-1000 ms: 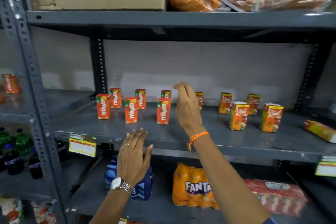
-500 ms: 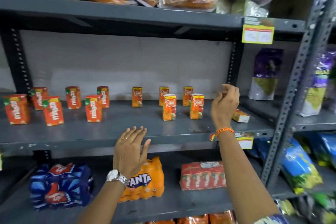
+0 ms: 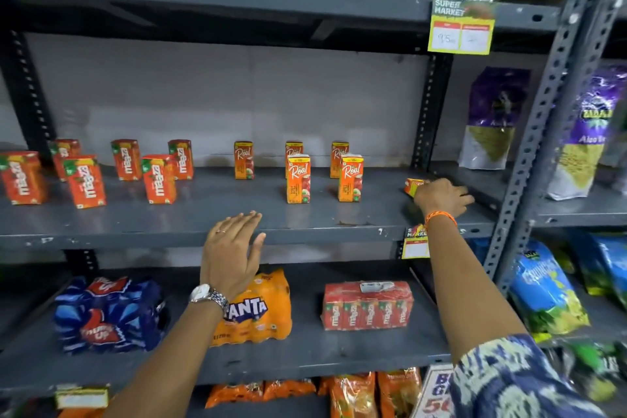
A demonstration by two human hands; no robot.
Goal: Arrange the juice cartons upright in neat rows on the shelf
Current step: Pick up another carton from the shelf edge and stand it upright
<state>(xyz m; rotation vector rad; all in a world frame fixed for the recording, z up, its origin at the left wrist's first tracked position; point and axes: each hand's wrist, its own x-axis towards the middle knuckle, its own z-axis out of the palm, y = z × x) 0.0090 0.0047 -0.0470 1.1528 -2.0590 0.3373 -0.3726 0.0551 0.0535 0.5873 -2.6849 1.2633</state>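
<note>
One right hand (image 3: 441, 197) now lower, fingers (image 3: 463, 200) around the fallen carton (image 3: 413, 186).

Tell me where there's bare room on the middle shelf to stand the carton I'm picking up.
Free: the shelf front strip ahead of the left hand, and the stretch between the front right Real carton and the lying carton under the right hand. Crowded: the Maaza cartons at left.

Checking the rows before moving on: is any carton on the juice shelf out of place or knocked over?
Yes. One carton lies on its side at the shelf's right end, under the right hand. The others stand upright.
</note>
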